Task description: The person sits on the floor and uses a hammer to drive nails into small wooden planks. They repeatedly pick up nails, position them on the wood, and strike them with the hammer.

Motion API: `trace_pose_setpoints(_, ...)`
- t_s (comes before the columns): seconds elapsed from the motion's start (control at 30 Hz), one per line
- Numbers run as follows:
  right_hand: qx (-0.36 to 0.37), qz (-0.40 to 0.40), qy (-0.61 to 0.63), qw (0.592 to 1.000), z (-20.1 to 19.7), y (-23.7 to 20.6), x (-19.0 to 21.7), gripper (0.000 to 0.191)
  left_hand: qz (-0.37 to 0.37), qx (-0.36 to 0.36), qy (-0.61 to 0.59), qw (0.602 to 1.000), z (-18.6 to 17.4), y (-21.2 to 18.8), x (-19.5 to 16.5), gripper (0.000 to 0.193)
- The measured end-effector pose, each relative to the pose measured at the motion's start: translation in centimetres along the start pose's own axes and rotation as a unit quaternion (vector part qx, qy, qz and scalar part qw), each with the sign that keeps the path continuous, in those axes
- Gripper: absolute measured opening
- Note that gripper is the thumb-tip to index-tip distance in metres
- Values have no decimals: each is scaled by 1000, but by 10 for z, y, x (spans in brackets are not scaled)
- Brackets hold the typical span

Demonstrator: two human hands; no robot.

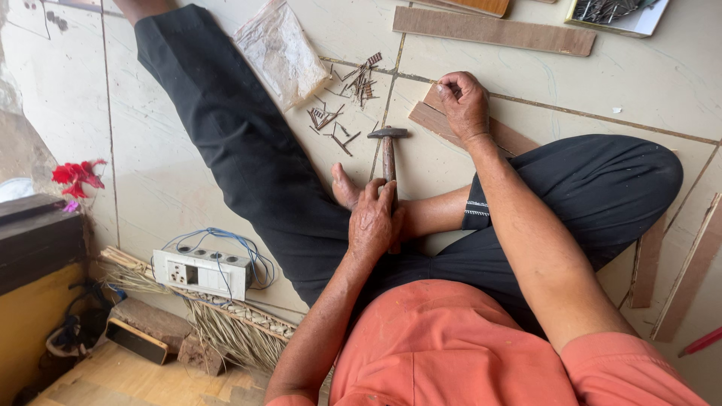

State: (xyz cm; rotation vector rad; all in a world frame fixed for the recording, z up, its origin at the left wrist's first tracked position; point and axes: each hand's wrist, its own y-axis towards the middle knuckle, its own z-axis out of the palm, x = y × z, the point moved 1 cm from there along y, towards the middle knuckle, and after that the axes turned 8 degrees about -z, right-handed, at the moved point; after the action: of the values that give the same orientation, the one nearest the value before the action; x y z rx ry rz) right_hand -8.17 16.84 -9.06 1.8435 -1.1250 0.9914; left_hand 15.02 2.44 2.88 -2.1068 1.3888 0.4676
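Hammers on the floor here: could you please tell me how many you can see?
1. The hammer lies on the tiled floor beside the rusty nails, its handle gripped by the left hand. None seems hidden.

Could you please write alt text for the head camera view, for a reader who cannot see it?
Seen from above, a person sitting on a tiled floor grips a wooden-handled hammer in the left hand while the right hand presses on flat brown wooden strips. Rusty nails lie scattered beside a clear plastic bag; a white switch box with blue wires sits on a straw broom.
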Motion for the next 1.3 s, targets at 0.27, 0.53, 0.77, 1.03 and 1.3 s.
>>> trace_pose_setpoints(0.27, 1, 47, 58, 997, 2, -1, -10, 18, -177, 143, -16, 974, -2, 0, -1, 94)
trace_pose_setpoints(0.53, -39, 64, 3, 997, 8, -1, -13, 7, -201, 130, -163, 957, -8, -2, 16, 94)
trace_pose_setpoints(0.77, -28, 28, -31, 999, 8, -1, -14, 9, -194, 130, -164, 958, 1, -4, 17, 93)
trace_pose_setpoints(1.03, -11, 10, -64, 998, 9, -5, -15, 9, -182, 128, -155, 963, 3, -4, 21, 93)
trace_pose_setpoints(1.3, -18, 20, -60, 998, 10, -5, -16, 10, -177, 122, -148, 965, 6, -4, 21, 92)
